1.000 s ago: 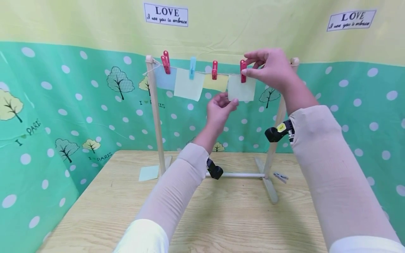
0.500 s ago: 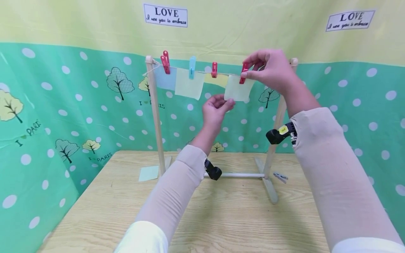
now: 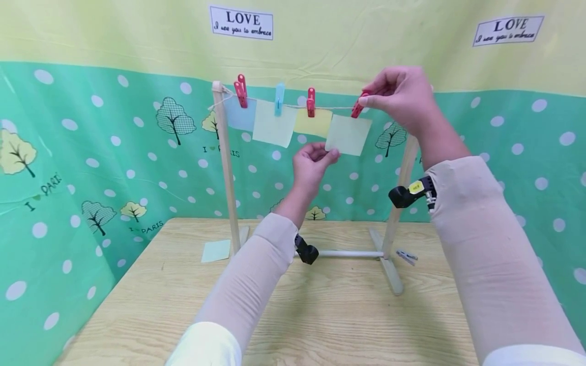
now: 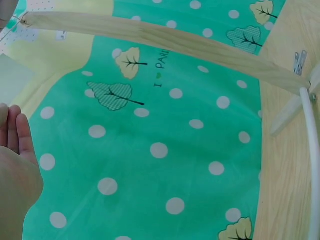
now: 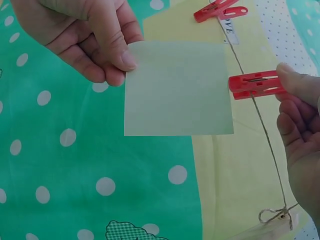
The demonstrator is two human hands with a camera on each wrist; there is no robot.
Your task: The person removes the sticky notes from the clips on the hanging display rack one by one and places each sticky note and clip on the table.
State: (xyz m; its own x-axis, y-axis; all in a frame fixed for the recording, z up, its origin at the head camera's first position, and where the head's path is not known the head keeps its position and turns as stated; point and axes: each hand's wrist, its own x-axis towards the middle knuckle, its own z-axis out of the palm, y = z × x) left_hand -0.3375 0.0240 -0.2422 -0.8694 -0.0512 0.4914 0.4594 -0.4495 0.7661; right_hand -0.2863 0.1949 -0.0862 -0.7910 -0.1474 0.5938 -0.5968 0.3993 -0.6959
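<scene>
In the head view, my left hand [image 3: 311,166] pinches the lower left corner of a pale green paper square [image 3: 349,135]. My right hand [image 3: 406,99] pinches the handle end of a red clothespin [image 3: 358,109] at the line's right part, tilted to the right. From the right wrist, the clothespin [image 5: 254,84] straddles the string [image 5: 270,142], its tip right at the paper's edge. That paper [image 5: 176,97] hangs flat and just below the string. Only part of my left hand [image 4: 17,170] shows in the left wrist view.
Blue, pale green and yellow papers hang to the left, under red clothespins [image 3: 311,103] and a light blue one [image 3: 279,100]. Wooden posts [image 3: 224,157] hold the line. Another paper square [image 3: 215,251] lies on the table by the left post, a grey clothespin [image 3: 406,256] by the right.
The red clothespin has shifted right and tilted; it overlapped the paper's upper part before. The pale green paper has dropped slightly and turned with my left hand, which moved a little left and down.
</scene>
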